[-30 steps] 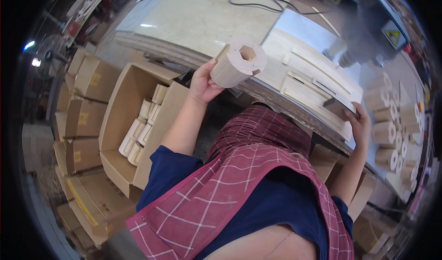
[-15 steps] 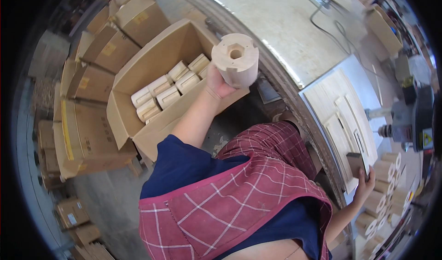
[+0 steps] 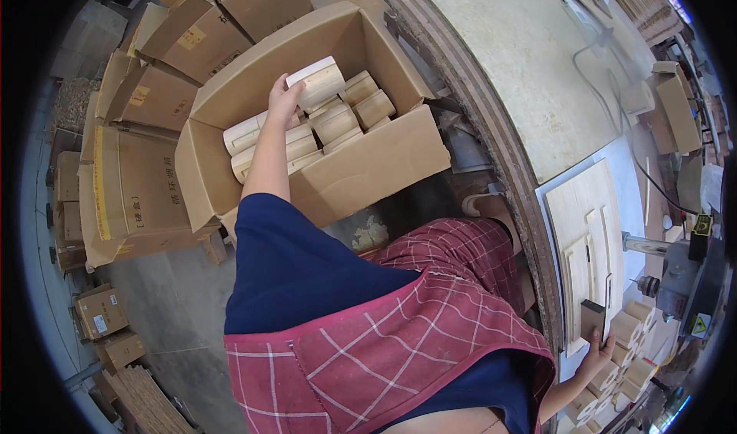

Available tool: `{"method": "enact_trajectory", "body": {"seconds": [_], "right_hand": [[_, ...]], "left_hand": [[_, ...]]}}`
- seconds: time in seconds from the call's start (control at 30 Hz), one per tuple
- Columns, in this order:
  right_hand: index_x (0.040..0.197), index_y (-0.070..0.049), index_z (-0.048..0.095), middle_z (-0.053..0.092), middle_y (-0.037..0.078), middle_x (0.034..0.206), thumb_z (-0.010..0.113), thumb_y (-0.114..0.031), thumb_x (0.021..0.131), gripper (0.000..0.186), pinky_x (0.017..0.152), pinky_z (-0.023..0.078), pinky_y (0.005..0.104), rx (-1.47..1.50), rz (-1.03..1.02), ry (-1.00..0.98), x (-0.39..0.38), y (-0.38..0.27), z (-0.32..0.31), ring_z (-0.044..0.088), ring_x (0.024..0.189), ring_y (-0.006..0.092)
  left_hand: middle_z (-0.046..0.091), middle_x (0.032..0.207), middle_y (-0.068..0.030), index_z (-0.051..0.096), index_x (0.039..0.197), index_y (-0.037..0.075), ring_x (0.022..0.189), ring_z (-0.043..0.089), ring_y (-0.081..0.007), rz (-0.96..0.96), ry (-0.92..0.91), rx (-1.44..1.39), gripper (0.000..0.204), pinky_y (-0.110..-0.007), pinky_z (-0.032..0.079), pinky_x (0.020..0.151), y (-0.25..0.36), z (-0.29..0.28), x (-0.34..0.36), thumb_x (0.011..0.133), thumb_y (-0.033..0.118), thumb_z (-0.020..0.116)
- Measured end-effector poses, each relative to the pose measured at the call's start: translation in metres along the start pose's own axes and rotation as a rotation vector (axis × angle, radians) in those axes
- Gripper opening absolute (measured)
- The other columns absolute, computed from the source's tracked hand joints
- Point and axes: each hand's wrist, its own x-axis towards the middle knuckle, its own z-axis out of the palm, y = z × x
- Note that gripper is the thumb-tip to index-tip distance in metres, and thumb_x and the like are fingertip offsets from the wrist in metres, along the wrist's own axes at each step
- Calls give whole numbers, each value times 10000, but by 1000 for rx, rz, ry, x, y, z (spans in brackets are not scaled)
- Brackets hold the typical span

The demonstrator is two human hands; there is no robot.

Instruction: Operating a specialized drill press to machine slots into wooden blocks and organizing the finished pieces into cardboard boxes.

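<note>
My left hand point(image 3: 284, 100) reaches into an open cardboard box point(image 3: 384, 157) and holds a pale wooden cylinder point(image 3: 316, 82) tilted above the others. Fingers and thumb are closed on its near end. Several similar wooden cylinders point(image 3: 334, 121) lie on their sides below it, some with long grooves. Far to the right, my right hand point(image 3: 596, 357) rests at the lower end of a flat wooden jig point(image 3: 580, 261), its fingers stretched out and apart. Its fingertips are beside a small dark block point(image 3: 592, 319) standing on the jig.
More cardboard boxes point(image 3: 146, 169) crowd the left side. The worktable point(image 3: 499, 81) runs along the right, its edge beside the open box. A machine with a metal chuck point(image 3: 651, 286) faces the jig. Stacked wooden cylinders point(image 3: 626, 338) stand near my right hand.
My left hand has moved left and away from me, taking the cylinder from beside the table edge into the box. The cylinder has turned from upright to lying. My right hand stays by the jig.
</note>
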Motion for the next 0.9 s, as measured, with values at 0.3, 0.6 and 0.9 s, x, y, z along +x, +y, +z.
{"method": "enact_trajectory", "body": {"seconds": [0.3, 0.6, 0.9], "right_hand": [[1118, 47, 562, 581, 75, 1010, 656, -86, 818, 341, 863, 407, 279, -229, 13, 23, -5, -12, -3, 514, 940, 156], [1018, 5, 618, 600, 29, 906, 703, -27, 741, 291, 760, 447, 269, -66, -8, 69, 3, 3, -2, 558, 839, 132], [1052, -51, 597, 587, 68, 939, 725, -112, 730, 351, 764, 454, 315, -166, -148, 46, 3, -7, 2, 559, 873, 187]], "left_hand": [[538, 1192, -213, 474, 1237, 51, 1113, 531, -345, -22, 25, 1392, 422, -443, 400, 958, -80, 12, 61, 824, 124, 509], [608, 1115, -211, 636, 1056, -2, 1063, 580, -335, -26, -121, 1474, 494, -442, 480, 869, -85, -47, 101, 741, 374, 583], [550, 1200, -234, 528, 1220, 0, 1141, 499, -367, 415, 124, 965, 615, -396, 389, 992, 80, 66, 16, 752, 354, 712]]}}
